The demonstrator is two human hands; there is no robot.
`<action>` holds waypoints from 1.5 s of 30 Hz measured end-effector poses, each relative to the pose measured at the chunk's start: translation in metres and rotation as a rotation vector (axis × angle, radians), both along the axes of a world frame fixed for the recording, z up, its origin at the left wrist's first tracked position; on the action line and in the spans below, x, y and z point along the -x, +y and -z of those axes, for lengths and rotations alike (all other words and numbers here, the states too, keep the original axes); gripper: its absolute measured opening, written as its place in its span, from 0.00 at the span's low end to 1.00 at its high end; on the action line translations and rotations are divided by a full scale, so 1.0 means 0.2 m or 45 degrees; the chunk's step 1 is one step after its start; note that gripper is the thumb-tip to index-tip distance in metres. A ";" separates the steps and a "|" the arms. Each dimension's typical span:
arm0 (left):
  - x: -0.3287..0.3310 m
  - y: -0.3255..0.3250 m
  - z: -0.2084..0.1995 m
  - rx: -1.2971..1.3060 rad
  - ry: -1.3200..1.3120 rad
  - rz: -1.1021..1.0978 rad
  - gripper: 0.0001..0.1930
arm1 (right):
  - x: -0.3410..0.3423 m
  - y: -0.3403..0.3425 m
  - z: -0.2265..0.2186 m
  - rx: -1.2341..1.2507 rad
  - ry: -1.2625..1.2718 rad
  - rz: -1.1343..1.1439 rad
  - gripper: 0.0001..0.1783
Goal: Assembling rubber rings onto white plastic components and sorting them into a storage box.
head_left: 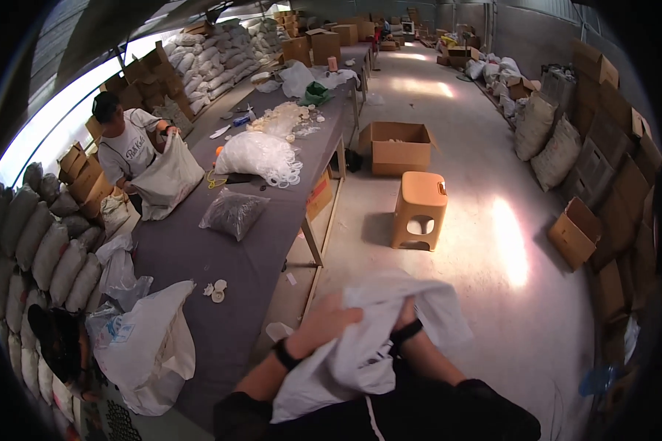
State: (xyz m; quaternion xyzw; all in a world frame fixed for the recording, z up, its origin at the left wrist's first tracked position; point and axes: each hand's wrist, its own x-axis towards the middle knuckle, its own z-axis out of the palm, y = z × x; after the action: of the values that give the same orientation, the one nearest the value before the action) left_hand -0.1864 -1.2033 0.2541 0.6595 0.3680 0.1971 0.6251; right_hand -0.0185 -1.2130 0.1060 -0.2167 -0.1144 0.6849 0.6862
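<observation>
We observe the left hand (322, 323) closed on a soft white fabric sack (353, 364), positioned before the torso. Its folds cover the right hand's (405, 316) fingers, so we cannot tell that grip. To our left runs a long grey cloth-covered table (173, 253); ahead, an orange plastic stool (421, 198) stands on the pale smooth floor (485, 162).

The white cloth (353, 364), limp and deeply creased with small dark markings, hangs bunched in the air right of the table (246, 305), one fold flaring rightward.
</observation>
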 end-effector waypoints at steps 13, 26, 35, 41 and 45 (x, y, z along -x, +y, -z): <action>1.21 0.68 -0.05 -1.247 0.317 -1.488 0.17 | 0.06 1.06 -0.49 -0.616 -1.021 -0.991 0.30; 1.09 2.34 0.07 -0.535 0.099 -2.273 0.23 | -1.16 2.09 0.36 0.592 -0.951 -0.711 0.19; -0.02 3.31 0.04 -1.345 0.407 -1.127 0.10 | -0.97 3.11 0.52 0.644 -1.085 -0.771 0.17; -0.39 4.13 0.86 -0.450 0.839 0.021 0.18 | -1.07 3.63 0.40 0.573 -1.059 -0.778 0.18; -0.62 4.52 1.18 -0.480 0.775 -0.032 0.17 | -1.23 3.98 0.47 0.799 -0.965 -0.624 0.19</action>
State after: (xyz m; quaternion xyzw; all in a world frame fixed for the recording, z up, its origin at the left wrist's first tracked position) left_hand -0.0626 -0.3001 0.0177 0.7871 0.5026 0.0638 0.3519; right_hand 0.2282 -0.4169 0.0128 -0.6096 -0.1909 0.6998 0.3198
